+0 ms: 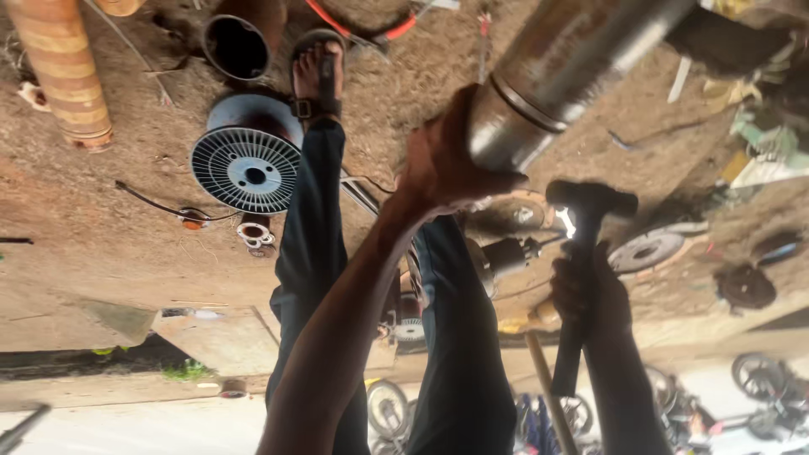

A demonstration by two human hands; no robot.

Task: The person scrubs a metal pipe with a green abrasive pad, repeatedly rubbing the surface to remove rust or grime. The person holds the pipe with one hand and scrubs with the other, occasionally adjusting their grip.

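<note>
The left hand (447, 164) wraps the near end of the steel pipe (565, 63) while the right hand (590, 291) grips a hammer (587, 206) just beside it, so short, square blows seem best.

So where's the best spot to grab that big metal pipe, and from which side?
Grip the metal pipe at its near end, just below the raised ring, coming from its open side, where the left hand wraps it now. The right hand holds the hammer beside that end, so stay clear of there.
</note>
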